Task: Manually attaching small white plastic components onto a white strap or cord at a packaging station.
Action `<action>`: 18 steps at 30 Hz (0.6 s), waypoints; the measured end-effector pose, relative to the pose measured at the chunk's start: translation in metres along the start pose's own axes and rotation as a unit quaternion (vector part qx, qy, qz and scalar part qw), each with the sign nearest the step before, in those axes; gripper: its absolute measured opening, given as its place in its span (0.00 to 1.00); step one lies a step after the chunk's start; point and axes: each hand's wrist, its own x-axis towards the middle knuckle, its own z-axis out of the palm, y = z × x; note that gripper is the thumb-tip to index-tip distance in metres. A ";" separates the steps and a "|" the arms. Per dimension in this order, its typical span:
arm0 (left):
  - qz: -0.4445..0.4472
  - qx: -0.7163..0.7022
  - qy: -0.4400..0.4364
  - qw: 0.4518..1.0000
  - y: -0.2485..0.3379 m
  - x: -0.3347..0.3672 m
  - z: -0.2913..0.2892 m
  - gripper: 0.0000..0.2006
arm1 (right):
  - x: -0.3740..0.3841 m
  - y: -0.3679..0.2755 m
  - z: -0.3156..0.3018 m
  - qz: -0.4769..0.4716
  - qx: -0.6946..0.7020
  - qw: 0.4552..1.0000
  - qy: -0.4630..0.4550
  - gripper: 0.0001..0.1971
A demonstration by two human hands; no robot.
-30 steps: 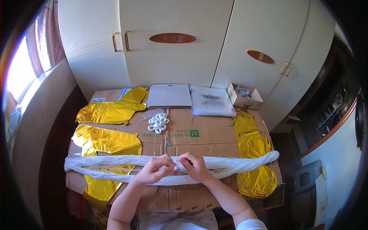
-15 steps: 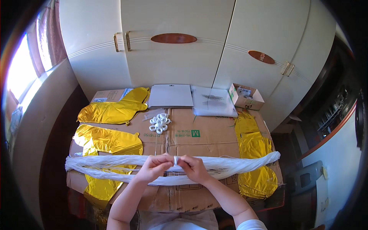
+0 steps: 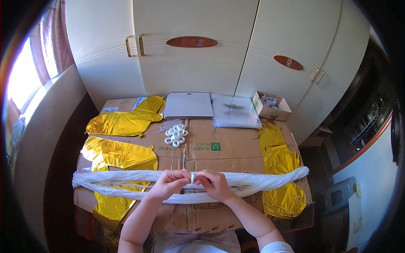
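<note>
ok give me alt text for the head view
The left hand and right hand hold a small white object between them, over a long bundle of white strands on cardboard. Gold foil pieces flank it, white rings beyond.

A white sleeve [image 3: 276, 247] and pale cloth [image 3: 194, 243] are worn.
The sleeve's edge is seen near the right elbow [image 3: 266, 233]; the cloth, visibly creased, is shown low between the forearms [image 3: 137, 223], which are bared, as are the left hand [image 3: 170, 185] and right hand [image 3: 215, 185].

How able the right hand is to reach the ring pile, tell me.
Likely yes: the ring pile lies uncovered beyond the strands, nothing tall between, though the right hand seems busy pinching a white piece.
</note>
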 end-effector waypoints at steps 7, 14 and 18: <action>0.128 0.380 0.080 0.913 0.002 0.008 0.006 0.09 | -0.002 -0.005 0.001 -0.139 -0.086 0.986 0.039 0.02; -0.019 0.278 -0.002 0.960 0.000 0.003 -0.003 0.07 | 0.000 -0.006 0.003 -0.123 -0.068 0.983 0.116 0.03; -0.085 0.111 -0.020 0.990 -0.002 0.002 -0.004 0.08 | -0.001 -0.002 0.004 -0.049 -0.023 0.994 0.092 0.03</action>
